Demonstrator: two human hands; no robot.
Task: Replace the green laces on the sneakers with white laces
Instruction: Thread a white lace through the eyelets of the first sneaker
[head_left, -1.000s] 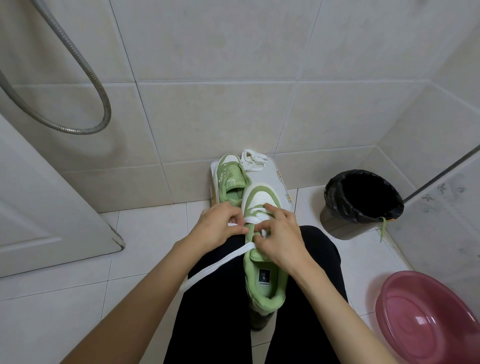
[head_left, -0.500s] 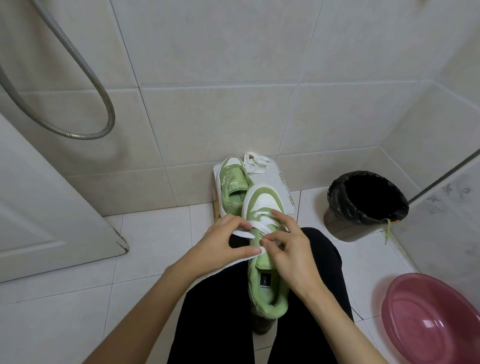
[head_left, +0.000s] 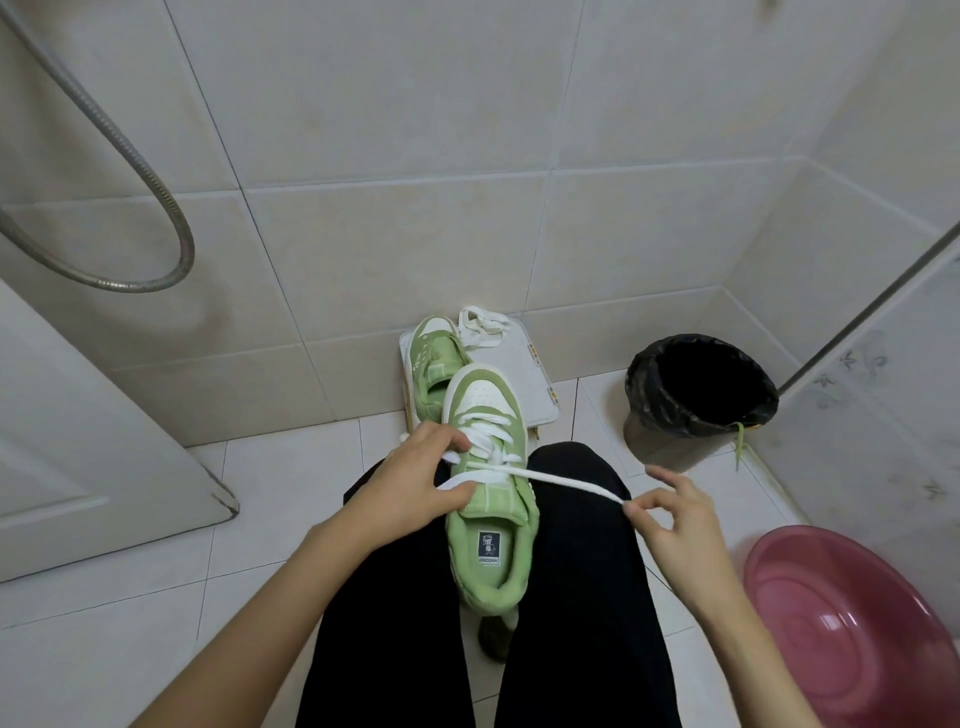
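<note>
A green and white sneaker (head_left: 488, 525) lies between my knees, toe pointing away, with a white lace (head_left: 561, 480) crossed through its front eyelets. My left hand (head_left: 415, 480) grips the sneaker's left side by the eyelets, with part of the lace under its fingers. My right hand (head_left: 675, 514) pinches the lace's free end and holds it stretched to the right of the shoe. The second green sneaker (head_left: 434, 374) stands unlaced on a white board (head_left: 524, 384) by the wall, beside a loose bundle of white lace (head_left: 483, 325).
A black-lined bin (head_left: 696, 400) stands at the right with a green lace (head_left: 738, 444) hanging over its rim. A pink basin (head_left: 852, 629) sits at the lower right. A metal shower hose (head_left: 135, 171) loops on the left above a white door (head_left: 93, 457).
My right hand has left the eyelets and drawn the white lace out to the right, pulling it taut. My left hand has stayed on the shoe's left side.
</note>
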